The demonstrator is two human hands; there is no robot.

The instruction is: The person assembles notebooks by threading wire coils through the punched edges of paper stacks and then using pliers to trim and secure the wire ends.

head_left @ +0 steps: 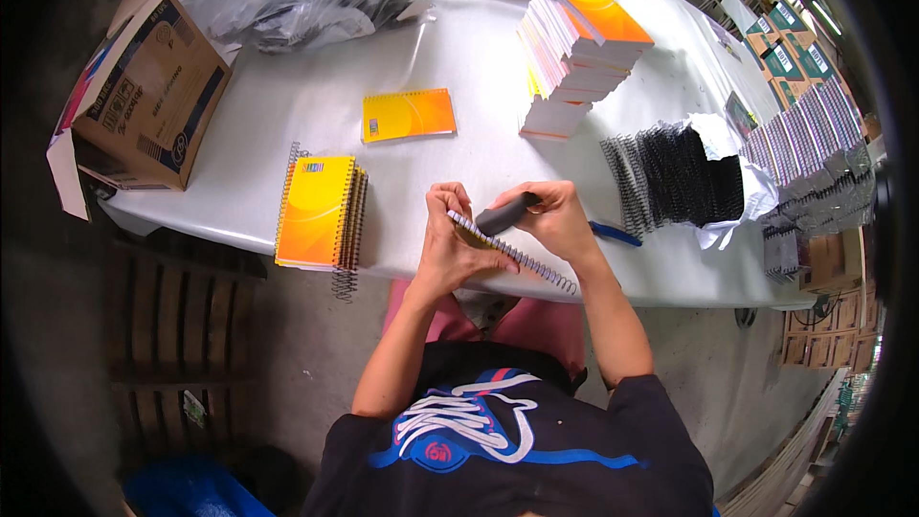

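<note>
**Left hand (442,254) grips a spiral notebook (476,231); right hand (560,220) holds a dark curved object (507,215).**

Clock directions are centred on the hands, at the near edge of a white-covered table (459,57). The left hand is closed around the spiral notebook, tilted with its coil (546,271) facing up and trailing toward 4 o'clock. The right hand's fingers are wrapped around the dark curved object, whose lower end meets the coiled edge; whether they touch is unclear.

At 3 o'clock, just beside the right hand, lies a blue tool (616,233). Beyond it, between 2 and 3, black coils (675,177) lie bunched. A tall orange-topped stack (584,48) stands at 1, a single yellow-orange notebook (409,115) lies at 11, coil-bound notebooks (316,211) are piled at 9, and an open cardboard box (158,101) sits at 10.
</note>
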